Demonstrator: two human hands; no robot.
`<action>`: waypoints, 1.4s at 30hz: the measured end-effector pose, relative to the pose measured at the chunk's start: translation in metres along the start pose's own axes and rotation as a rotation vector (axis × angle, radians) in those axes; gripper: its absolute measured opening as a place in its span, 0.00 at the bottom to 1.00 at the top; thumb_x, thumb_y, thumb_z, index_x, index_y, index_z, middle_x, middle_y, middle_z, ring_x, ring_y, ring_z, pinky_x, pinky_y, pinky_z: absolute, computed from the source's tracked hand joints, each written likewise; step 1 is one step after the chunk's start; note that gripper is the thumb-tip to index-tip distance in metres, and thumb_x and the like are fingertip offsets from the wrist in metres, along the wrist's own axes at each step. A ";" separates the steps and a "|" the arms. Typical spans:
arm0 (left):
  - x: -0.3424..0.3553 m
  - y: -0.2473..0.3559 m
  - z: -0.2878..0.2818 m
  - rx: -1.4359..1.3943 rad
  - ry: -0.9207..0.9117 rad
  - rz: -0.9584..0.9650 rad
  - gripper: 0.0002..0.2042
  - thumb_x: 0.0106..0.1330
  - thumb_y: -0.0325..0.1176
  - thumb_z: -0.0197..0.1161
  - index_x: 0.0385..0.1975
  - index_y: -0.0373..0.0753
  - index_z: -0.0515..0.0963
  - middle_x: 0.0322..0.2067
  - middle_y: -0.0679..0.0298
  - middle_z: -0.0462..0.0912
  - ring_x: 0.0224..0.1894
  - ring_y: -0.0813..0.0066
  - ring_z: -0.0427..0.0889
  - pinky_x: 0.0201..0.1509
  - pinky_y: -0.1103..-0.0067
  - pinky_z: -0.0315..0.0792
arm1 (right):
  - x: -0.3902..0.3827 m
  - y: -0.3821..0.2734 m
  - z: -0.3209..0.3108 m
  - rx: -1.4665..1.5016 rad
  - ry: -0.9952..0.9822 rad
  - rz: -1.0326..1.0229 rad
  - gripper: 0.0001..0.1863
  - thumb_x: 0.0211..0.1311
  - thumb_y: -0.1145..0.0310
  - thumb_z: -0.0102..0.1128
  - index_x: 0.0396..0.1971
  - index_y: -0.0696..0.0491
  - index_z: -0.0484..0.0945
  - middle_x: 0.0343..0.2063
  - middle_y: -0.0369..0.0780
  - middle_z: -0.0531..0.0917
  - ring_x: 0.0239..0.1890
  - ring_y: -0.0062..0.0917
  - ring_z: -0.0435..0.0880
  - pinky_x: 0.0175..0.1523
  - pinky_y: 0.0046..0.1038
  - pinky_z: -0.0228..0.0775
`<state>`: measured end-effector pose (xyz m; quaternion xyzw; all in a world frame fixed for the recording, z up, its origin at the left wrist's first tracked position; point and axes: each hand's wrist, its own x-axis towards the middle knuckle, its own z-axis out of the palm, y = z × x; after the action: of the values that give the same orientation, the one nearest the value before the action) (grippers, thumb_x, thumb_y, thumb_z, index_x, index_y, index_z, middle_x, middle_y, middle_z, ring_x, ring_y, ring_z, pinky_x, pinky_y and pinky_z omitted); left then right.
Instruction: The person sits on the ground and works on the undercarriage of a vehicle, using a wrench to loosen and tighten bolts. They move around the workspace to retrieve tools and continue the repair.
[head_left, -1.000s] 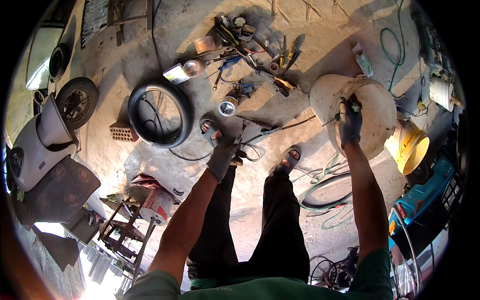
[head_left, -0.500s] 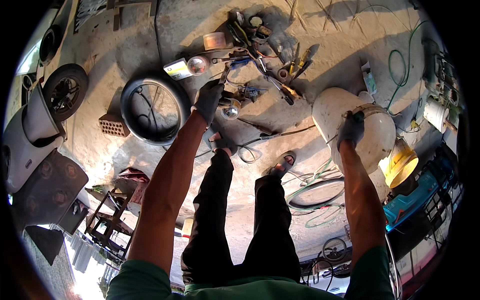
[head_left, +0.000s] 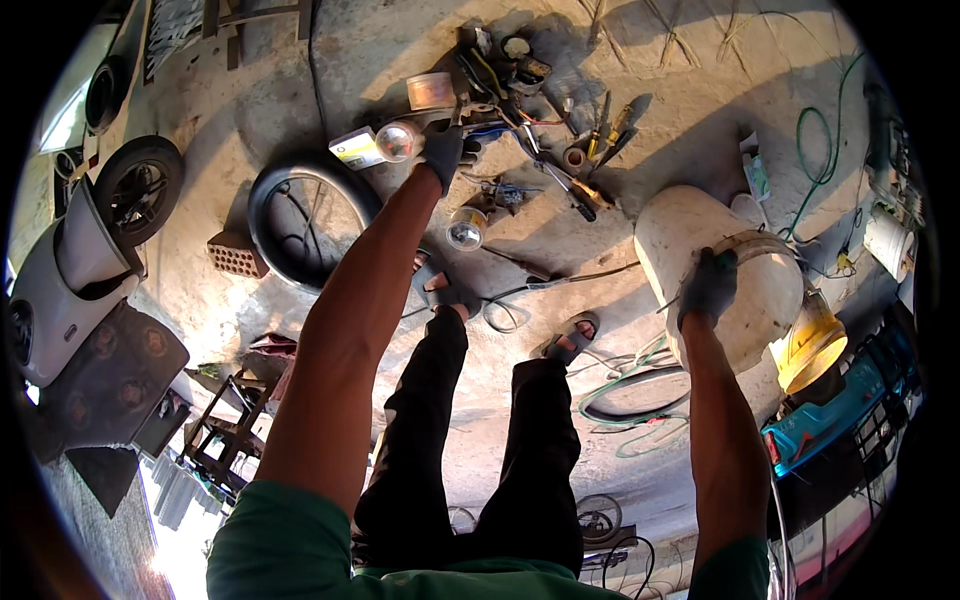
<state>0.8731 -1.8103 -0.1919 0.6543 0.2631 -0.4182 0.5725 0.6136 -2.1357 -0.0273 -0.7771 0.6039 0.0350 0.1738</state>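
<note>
My left hand [head_left: 445, 155], in a dark glove, is closed over the tool pile with a slim metal tool jutting beyond its fingers; its exact kind is unclear. Beside it are a clear round jar [head_left: 396, 142] and a copper-coloured tub [head_left: 431, 91]. Pliers [head_left: 484, 73], screwdrivers [head_left: 598, 125] and other hand tools lie past it on the concrete. On the right, my gloved right hand [head_left: 708, 285] is closed round a slim tool with a green end [head_left: 724, 258] and a thin shaft. Below that hand is a large off-white rounded container [head_left: 665, 225].
A black tyre [head_left: 262, 215] lies left of my legs, near a perforated brick [head_left: 237, 255]. A second clear jar [head_left: 466, 230] stands close to my left foot. Right are a yellow bucket [head_left: 808, 350] and a teal machine [head_left: 825, 425]. Hoses and a thin tyre [head_left: 635, 395] lie near my right foot.
My left hand has reached farther away, toward the copper-coloured tub, with its tool. My right hand still holds the green-ended tool above the off-white container. The view has shifted slightly.
</note>
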 end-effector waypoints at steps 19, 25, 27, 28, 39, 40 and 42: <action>-0.044 -0.023 0.067 -0.008 -0.125 0.039 0.13 0.70 0.30 0.53 0.51 0.34 0.76 0.36 0.57 0.87 0.31 0.68 0.87 0.33 0.75 0.80 | -0.004 -0.007 0.002 0.162 -0.008 0.036 0.18 0.59 0.56 0.59 0.32 0.58 0.77 0.24 0.47 0.84 0.28 0.39 0.83 0.41 0.39 0.74; -0.034 -0.030 -0.022 -0.125 0.071 -0.117 0.10 0.73 0.35 0.49 0.47 0.42 0.76 0.38 0.57 0.85 0.34 0.68 0.86 0.38 0.70 0.84 | -0.003 -0.006 0.003 0.158 -0.004 0.105 0.19 0.56 0.55 0.60 0.32 0.59 0.77 0.22 0.46 0.83 0.27 0.38 0.83 0.40 0.39 0.73; -0.018 -0.022 -0.036 -0.161 0.072 -0.151 0.09 0.74 0.36 0.51 0.47 0.43 0.75 0.39 0.57 0.85 0.35 0.68 0.85 0.40 0.67 0.84 | -0.006 -0.012 0.001 0.206 -0.013 0.132 0.19 0.56 0.55 0.60 0.32 0.59 0.76 0.23 0.46 0.83 0.28 0.39 0.83 0.40 0.39 0.73; -0.007 -0.017 -0.040 -0.196 0.062 -0.171 0.09 0.74 0.36 0.52 0.47 0.43 0.75 0.40 0.57 0.85 0.36 0.67 0.85 0.41 0.66 0.83 | -0.007 -0.014 0.001 0.232 -0.018 0.143 0.19 0.56 0.55 0.60 0.32 0.59 0.76 0.23 0.47 0.83 0.28 0.40 0.83 0.40 0.39 0.73; 0.017 0.077 -0.034 -0.136 -0.201 0.082 0.15 0.76 0.35 0.50 0.56 0.35 0.73 0.45 0.52 0.84 0.42 0.64 0.84 0.46 0.65 0.81 | -0.008 -0.011 0.002 0.230 0.019 0.108 0.18 0.56 0.58 0.62 0.34 0.60 0.77 0.26 0.48 0.84 0.29 0.39 0.83 0.40 0.40 0.73; 0.011 0.078 -0.034 -0.112 -0.161 0.046 0.15 0.75 0.35 0.50 0.56 0.35 0.74 0.44 0.53 0.84 0.41 0.65 0.85 0.45 0.66 0.81 | -0.008 -0.012 0.002 0.249 0.010 0.122 0.18 0.56 0.58 0.62 0.34 0.59 0.77 0.26 0.48 0.84 0.29 0.39 0.83 0.40 0.39 0.73; -0.004 0.075 -0.035 0.011 -0.099 0.036 0.16 0.75 0.35 0.50 0.56 0.36 0.74 0.40 0.54 0.85 0.37 0.67 0.86 0.39 0.69 0.82 | -0.007 -0.010 0.003 0.241 -0.021 0.134 0.18 0.56 0.57 0.62 0.33 0.59 0.76 0.26 0.48 0.84 0.29 0.40 0.83 0.40 0.39 0.73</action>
<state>0.9409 -1.7914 -0.1488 0.6407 0.2204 -0.4411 0.5885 0.6218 -2.1265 -0.0256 -0.7080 0.6526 -0.0182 0.2694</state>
